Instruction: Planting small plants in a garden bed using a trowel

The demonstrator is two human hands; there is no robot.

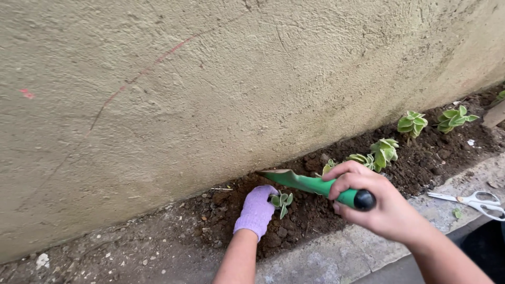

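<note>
Four small green cuttings already stand in the soil strip (421, 158) along the wall (210, 79), running out toward 2 o'clock from your hands; I'd judge the row well started, with the bare soil toward 8 o'clock still unplanted. Your left hand (256, 210), in a lilac glove, is closed around a small cutting (281, 202), holding it upright at the soil. Your right hand (376, 202) grips the green trowel (310, 185) by its handle, blade just above the cutting, pointing toward 10 o'clock. White scissors (476, 202) lie on the concrete kerb (336, 252) at 3 o'clock. The cutting's base and any hole are hidden behind glove and trowel.
</note>
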